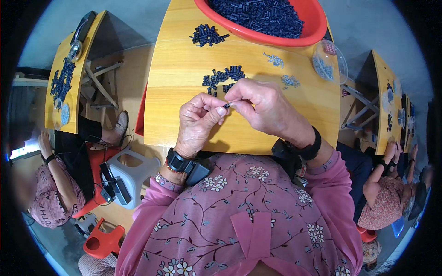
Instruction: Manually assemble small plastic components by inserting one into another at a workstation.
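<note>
Over the near part of the yellow wooden table (175, 96), my two hands meet in front of my chest. Thumb and fingers of my left hand (199, 120) pinch a small black plastic piece (226, 106). My right hand (263, 103) is closed with its fingertips at that same piece; whatever small part it may grip is hidden. Just beyond my hands lies a loose pile of black plastic pieces (221, 78), partly covered by my right hand. Two small heaps of tiny silvery metal parts, a nearer heap (290, 82) and a farther heap (275, 60), lie to the right.
A red basin (258, 38) full of black pieces stands at the table's far edge. Another black pile (207, 35) lies left of it. A clear round tub (329, 64) of silvery parts sits at the right edge. Other people work at tables on both sides.
</note>
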The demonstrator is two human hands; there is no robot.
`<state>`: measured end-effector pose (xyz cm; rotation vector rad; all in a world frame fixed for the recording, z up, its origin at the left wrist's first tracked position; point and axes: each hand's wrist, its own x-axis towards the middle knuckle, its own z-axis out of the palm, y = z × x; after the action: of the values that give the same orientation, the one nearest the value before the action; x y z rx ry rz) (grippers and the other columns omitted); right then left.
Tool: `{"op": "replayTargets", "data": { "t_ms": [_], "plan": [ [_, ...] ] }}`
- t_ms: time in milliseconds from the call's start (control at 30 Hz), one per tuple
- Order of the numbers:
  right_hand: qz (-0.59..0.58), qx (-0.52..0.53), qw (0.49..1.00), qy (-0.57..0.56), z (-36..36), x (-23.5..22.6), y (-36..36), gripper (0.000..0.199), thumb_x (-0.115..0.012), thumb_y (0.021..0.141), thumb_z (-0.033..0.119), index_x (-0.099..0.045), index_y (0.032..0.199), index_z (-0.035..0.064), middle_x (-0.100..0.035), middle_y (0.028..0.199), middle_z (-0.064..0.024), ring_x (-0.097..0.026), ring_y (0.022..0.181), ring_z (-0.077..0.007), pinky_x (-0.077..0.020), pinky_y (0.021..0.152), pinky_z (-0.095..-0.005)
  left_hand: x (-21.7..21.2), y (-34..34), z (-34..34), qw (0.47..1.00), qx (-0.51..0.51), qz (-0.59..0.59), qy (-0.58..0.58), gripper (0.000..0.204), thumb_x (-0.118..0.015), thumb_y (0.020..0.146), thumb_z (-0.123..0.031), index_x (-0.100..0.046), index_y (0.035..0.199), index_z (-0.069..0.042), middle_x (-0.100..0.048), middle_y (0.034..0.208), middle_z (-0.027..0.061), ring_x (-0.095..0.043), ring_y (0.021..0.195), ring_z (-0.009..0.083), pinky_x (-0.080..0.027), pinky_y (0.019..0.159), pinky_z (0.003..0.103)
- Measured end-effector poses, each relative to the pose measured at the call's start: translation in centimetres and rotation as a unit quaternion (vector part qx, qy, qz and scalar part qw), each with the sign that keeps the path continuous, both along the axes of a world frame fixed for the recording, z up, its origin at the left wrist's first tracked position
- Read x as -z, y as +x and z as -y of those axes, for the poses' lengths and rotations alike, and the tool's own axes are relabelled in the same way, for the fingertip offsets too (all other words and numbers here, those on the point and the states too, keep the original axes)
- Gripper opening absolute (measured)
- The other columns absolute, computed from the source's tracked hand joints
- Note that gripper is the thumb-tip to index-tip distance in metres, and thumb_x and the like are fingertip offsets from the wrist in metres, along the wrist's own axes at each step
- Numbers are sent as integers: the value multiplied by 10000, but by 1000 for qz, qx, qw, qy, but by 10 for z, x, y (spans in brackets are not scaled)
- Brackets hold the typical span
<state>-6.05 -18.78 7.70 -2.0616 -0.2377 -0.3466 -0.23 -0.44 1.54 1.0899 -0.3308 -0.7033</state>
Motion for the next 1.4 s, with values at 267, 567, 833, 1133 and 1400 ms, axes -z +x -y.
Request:
{"op": "replayTargets", "data": {
  "t_ms": [267, 567, 833, 1133, 1400],
  "plan": [
    [0, -18, 999, -31, 1, -6, 1, 83, -629, 772, -44, -572, 822, -12, -626, 763, -175, -646, 740, -367, -515, 624, -415, -9, -4, 1, 982, -51, 164, 75, 89, -676, 864, 27, -627, 930, -8, -643, 892, 30, -558, 781, 78, -463, 720, 221],
    [30, -26, 996, -81, 4, -7, 0, 65, -615, 769, -36, -581, 814, -4, -614, 726, -150, -638, 710, -354, -513, 619, -403, -13, -3, 3, 987, -42, 137, 79, 55, -688, 868, 8, -641, 895, -1, -628, 818, -7, -539, 732, 43, -452, 678, 198],
    [-57, -62, 995, -43, 17, -5, 0, 38, -655, 774, 2, -656, 810, 15, -646, 724, -76, -612, 656, -192, -482, 593, -301, -14, -4, 3, 988, -11, 121, 92, 91, -691, 871, -16, -636, 942, -3, -649, 870, 19, -562, 768, 64, -471, 712, 213],
    [-103, -71, 992, 16, 17, -6, 0, 87, -622, 781, -10, -669, 854, -15, -623, 731, -108, -606, 645, -224, -492, 607, -323, -9, -1, 5, 999, 12, 19, 38, 81, -658, 905, -48, -624, 958, 2, -663, 880, 59, -573, 745, 96, -480, 686, 230],
    [-168, -10, 962, 215, 6, 7, -8, 163, -589, 815, -40, -685, 944, -17, -628, 762, -57, -599, 690, -117, -500, 626, -257, -3, -3, 7, 998, 2, -55, -15, 84, -630, 922, -45, -610, 983, 9, -675, 892, 100, -584, 712, 122, -495, 672, 247]
  ]
}}
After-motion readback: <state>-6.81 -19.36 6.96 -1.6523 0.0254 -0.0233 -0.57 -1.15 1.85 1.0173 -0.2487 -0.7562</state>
